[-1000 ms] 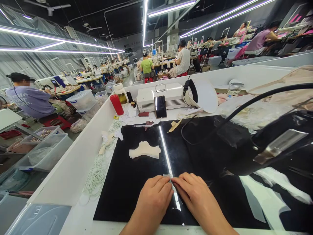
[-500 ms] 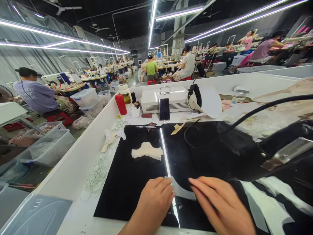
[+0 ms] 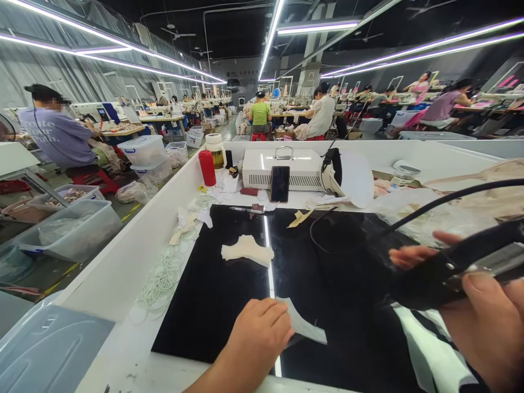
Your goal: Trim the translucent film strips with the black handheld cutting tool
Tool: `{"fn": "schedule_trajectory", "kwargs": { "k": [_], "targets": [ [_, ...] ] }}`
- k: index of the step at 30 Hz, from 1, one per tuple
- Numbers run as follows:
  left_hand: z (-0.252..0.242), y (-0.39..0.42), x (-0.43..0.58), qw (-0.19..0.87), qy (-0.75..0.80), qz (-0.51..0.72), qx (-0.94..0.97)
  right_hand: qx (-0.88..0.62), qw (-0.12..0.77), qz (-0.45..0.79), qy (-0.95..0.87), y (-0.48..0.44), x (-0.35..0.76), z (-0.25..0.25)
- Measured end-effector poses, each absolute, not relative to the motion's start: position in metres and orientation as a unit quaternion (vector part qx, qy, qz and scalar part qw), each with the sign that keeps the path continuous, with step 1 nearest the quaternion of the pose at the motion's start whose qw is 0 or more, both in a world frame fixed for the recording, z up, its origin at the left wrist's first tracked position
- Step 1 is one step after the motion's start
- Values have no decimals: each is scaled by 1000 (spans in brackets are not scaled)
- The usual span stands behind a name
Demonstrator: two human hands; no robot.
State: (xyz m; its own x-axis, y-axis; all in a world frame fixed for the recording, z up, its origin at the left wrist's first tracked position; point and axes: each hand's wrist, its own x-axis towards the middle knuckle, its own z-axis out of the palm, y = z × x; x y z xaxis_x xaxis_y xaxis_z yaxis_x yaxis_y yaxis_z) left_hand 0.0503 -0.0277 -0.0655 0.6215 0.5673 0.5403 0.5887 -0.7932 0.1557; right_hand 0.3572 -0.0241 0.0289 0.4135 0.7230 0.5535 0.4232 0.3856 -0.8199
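Note:
My left hand [image 3: 262, 333] rests on the glossy black board [image 3: 196, 305], its curled fingers on the left end of a curved pale strip [image 3: 305, 323]. The strip's right part lies uncovered on the board. At the right, my right hand [image 3: 483, 311] is wrapped round a black corded tool [image 3: 438, 273], raised over the board and partly blurred. A cream fabric piece [image 3: 247, 250] lies flat farther back on the board. Under the tool and right hand, pale green-white pieces [image 3: 429, 349] are partly hidden.
Behind the board stand a phone [image 3: 280, 184], a white vented box [image 3: 303, 166], a red cylinder [image 3: 207, 168] and a jar [image 3: 215, 150]. Pale cords [image 3: 161, 281] lie along the left. A black cable [image 3: 446, 196] arches at right. People sit at sewing tables beyond the low wall.
My right hand has left the strip, moved right and taken hold of the black tool, now lifted. My left hand stays at the strip's left end. The camera view has shifted slightly.

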Motion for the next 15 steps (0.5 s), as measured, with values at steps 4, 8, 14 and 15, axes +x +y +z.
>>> {"fn": "schedule_trajectory", "kwargs": {
  "k": [4,8,14,15],
  "targets": [
    [-62,-29,51,24,-318,-292,-902,-532,683,196,-461,-20,325,36],
    [-59,-30,52,31,-318,-288,-903,-465,708,217,-485,-17,275,34],
    [-63,-27,52,53,-311,-332,-889,-356,744,290,-484,-5,218,24],
    [-63,-26,53,57,-311,-339,-886,-346,749,295,-482,-3,213,22]
  ]
}}
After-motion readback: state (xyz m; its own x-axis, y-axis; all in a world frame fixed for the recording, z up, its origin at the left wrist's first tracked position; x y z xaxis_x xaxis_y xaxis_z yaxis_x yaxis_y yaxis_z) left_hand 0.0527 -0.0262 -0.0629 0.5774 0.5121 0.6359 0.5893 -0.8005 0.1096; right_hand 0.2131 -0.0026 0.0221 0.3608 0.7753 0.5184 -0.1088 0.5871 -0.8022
